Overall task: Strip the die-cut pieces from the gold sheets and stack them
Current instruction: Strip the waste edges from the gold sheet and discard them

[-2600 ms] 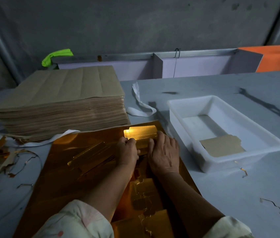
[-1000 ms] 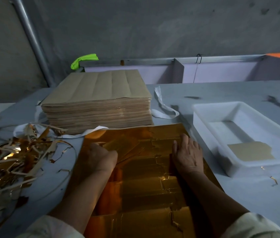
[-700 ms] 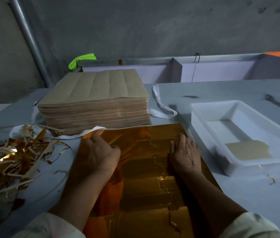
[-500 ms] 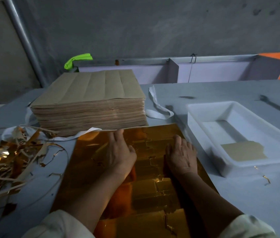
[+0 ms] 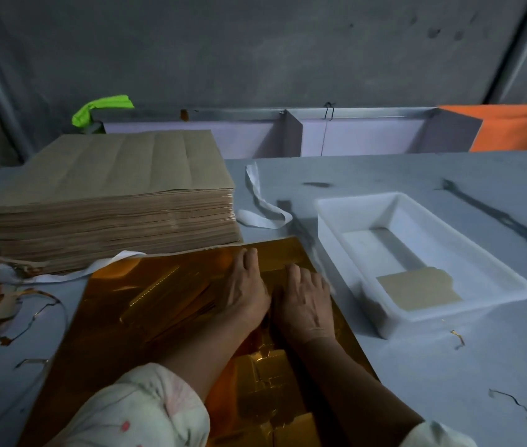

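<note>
Fingers lie straight and ungripping: my left hand point(image 5: 246, 293) and right hand point(image 5: 306, 303) press the gold sheet point(image 5: 110, 333), lower centre.

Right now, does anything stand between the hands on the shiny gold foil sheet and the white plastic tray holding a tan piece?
Nothing visible does. The left hand and right hand press the shiny gold foil sheet; only grey table lies between its right edge and the open-topped white plastic tray.
</note>
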Available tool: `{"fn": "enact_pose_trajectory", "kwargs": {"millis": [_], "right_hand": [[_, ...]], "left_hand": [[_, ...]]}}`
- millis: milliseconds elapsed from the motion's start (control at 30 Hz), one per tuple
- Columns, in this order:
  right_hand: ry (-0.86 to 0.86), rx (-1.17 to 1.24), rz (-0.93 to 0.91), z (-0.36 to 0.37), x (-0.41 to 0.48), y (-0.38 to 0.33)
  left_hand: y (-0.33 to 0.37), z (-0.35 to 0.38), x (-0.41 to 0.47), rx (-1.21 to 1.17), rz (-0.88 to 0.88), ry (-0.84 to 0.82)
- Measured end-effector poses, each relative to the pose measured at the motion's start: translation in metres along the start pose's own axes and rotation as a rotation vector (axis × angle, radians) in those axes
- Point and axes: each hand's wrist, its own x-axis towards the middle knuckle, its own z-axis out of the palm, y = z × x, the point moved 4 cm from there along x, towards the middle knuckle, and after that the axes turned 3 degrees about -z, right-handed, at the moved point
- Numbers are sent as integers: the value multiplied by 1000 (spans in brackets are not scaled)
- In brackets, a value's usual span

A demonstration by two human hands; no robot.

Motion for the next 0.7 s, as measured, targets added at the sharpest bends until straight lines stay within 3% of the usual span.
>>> {"fn": "enact_pose_trajectory", "kwargs": {"millis": [433,700], "right_hand": [[7,-29,-40,0,2,1],[-56,130,-11,-3,47,9]], "left_hand": [[-10,15,2,19,-26,87],[-14,14,5,-33,-57,109]]}}
